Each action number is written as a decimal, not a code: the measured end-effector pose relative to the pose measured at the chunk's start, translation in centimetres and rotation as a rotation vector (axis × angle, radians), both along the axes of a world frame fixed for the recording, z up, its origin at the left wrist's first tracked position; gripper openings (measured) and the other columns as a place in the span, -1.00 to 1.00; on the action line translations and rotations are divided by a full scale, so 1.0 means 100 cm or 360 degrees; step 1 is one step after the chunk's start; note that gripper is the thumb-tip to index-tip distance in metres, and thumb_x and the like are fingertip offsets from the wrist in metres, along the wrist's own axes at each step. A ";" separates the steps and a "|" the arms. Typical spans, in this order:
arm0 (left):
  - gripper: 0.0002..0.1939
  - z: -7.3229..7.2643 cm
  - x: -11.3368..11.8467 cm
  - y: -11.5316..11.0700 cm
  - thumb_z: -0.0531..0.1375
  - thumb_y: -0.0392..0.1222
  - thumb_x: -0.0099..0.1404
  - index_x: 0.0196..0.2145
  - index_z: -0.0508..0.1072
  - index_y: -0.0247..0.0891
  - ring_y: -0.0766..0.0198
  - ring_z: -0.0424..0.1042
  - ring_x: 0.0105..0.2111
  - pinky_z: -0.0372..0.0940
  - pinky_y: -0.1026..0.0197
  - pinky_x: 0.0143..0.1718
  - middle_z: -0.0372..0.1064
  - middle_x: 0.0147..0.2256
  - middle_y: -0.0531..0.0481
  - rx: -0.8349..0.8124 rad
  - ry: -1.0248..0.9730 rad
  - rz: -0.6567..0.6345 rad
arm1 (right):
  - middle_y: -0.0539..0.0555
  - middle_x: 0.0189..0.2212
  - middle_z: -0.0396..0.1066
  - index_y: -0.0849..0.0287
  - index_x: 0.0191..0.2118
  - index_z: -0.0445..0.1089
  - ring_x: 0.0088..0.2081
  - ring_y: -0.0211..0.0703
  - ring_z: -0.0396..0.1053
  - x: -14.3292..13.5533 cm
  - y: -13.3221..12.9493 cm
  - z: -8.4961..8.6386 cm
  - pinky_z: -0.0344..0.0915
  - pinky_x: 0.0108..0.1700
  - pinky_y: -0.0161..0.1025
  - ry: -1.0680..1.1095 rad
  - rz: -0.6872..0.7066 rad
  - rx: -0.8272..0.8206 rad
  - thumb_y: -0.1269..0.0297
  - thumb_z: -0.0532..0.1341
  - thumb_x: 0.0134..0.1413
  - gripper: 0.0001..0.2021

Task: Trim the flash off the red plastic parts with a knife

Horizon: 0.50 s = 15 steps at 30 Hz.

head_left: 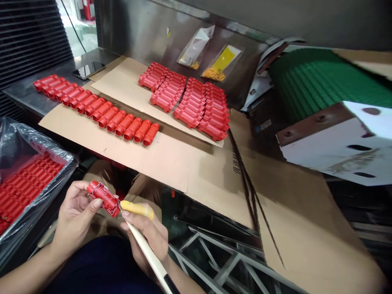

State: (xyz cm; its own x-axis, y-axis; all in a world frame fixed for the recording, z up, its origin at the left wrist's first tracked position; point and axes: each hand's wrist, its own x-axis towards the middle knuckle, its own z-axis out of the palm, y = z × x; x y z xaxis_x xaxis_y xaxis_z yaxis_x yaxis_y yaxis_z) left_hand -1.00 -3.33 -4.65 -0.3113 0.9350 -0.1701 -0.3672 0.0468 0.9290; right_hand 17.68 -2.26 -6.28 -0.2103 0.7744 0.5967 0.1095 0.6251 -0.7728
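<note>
The left hand [75,216] is pinching a red plastic part [103,198] between thumb and fingers, low over the lap, while the right hand [150,237] is gripping a white-handled tool [147,253] whose tip is touching the part. At left, a plastic-lined bin [45,151] is holding many red pieces [24,185].

Red part [103,198] matt moulded plastic; cardboard sheet [171,157] rough brown (creased); back wall [137,28] brushed metal; bin liner [36,147] glossy film.

head-worn view, facing forward and down, close over lap; bench beyond
</note>
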 end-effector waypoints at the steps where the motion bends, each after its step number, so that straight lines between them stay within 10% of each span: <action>1: -0.67 0.000 0.000 -0.001 0.55 -0.16 0.20 -0.17 0.51 -0.13 0.20 0.65 -0.29 0.56 0.19 -0.19 0.61 -0.21 0.03 -0.0002 0.0028 0.0006 | 0.28 -0.03 0.62 0.18 0.15 0.52 -0.09 0.04 0.61 -0.001 0.001 0.000 0.63 -0.08 -0.02 0.0002 -0.0003 0.0019 0.62 0.29 0.29 -0.62; 15: -0.68 -0.003 0.002 -0.002 0.55 -0.13 0.20 -0.19 0.53 -0.14 0.20 0.65 -0.29 0.57 0.17 -0.17 0.61 -0.21 0.04 0.0001 -0.0083 0.0019 | 0.23 -0.07 0.64 0.15 0.09 0.50 -0.08 0.03 0.64 0.003 -0.006 0.005 0.64 -0.05 -0.08 -0.0052 -0.0008 -0.0118 0.65 0.26 0.23 -0.61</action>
State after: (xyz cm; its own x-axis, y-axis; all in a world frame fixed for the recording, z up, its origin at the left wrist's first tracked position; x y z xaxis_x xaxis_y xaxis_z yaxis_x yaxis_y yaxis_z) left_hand -0.84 -3.52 -4.96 -0.3130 0.9314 -0.1859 -0.4160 0.0415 0.9084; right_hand 17.97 -2.83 -5.77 -0.2247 0.8173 0.5306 0.1382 0.5657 -0.8129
